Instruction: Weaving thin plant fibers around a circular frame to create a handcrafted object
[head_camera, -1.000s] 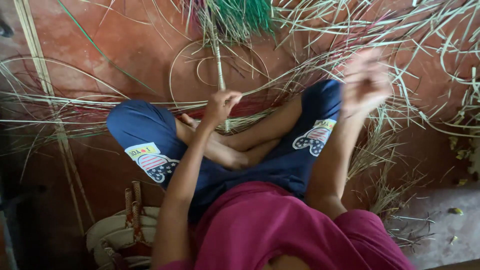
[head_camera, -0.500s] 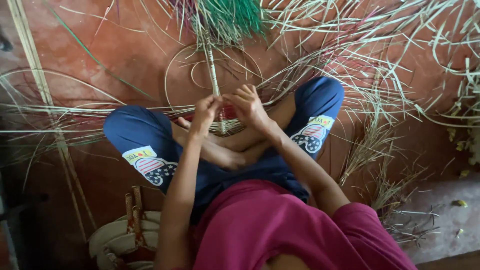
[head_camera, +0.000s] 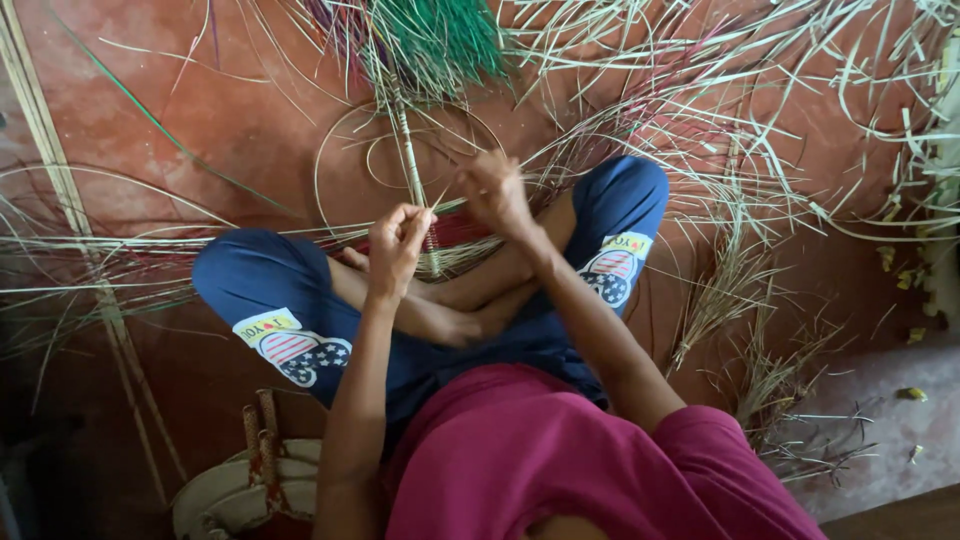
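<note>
I sit cross-legged on a red floor in blue trousers (head_camera: 262, 290) and a magenta top. My left hand (head_camera: 398, 246) is closed on thin pale cane strips of a partly woven piece (head_camera: 450, 245) that rests over my shins. My right hand (head_camera: 495, 190), slightly blurred, grips a strip just beyond it, near an upright bundled rib (head_camera: 410, 165). Round cane hoops (head_camera: 340, 150) arc on the floor behind the weave. A bunch of green-dyed strips (head_camera: 440, 40) lies at the top.
Loose pale cane strips (head_camera: 760, 180) cover the floor to the right and top. Long strips (head_camera: 90, 250) and a flat slat (head_camera: 50, 160) lie on the left. A pale woven basket with red-brown handles (head_camera: 250, 470) sits by my left side. A grey slab (head_camera: 880, 410) is at lower right.
My right hand has come down from the raised right side to the weave and met the left hand there. The left hand stayed on the strips.
</note>
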